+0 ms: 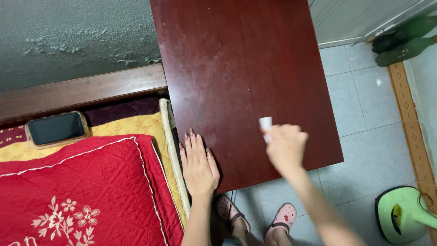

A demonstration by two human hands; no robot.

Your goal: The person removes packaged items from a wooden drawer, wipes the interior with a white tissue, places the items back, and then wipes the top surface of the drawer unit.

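Holding a small white thing (pixel 265 124) over the near right part of the dark red tabletop (pixel 246 68), the right hand (pixel 286 148) has its grip closed around it. Left hand (pixel 198 164) lies flat and open on the near left edge.

Your one head camera, looking steeply down from above, close over the dark red table (pixel 246 68), your own arms reaching in from the bottom edge, bed (pixel 86 182) at left, tiled floor (pixel 364 114) at right

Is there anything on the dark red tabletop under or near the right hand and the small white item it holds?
Nothing visible. The right hand holds the small white item over bare tabletop; the left hand lies flat at the table's near-left edge, apart from it.
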